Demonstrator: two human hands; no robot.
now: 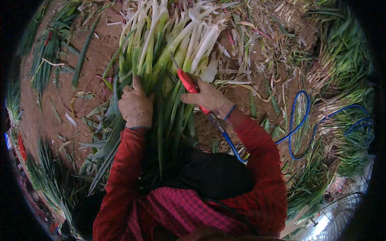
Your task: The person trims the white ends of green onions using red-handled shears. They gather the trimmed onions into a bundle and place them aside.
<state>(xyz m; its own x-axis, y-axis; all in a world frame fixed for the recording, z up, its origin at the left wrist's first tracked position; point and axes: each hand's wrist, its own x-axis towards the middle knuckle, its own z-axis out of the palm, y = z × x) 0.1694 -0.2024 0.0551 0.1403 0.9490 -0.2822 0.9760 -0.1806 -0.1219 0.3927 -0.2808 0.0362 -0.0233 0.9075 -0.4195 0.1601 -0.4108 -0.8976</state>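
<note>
In the upper middle of the head view lies a large bundle of green onions (150,45), white stems away from me, dark leaves towards my lap. My left hand (137,104), in a tan knit glove, presses on the leaves at the bundle's left side; whether it grips any is unclear. My right hand (208,96), gloved too, holds a red-handled tool (187,81) with a thin metal tip over the stems. A blue hose (230,144) joins the tool's rear end and passes under my right forearm.
Bundled green onions (343,66) line the right side, with loops of blue hose (309,105) over part of them. More onion bundles (45,171) lie at the left. Peeled skins and leaf scraps (253,51) litter the brown soil (102,54).
</note>
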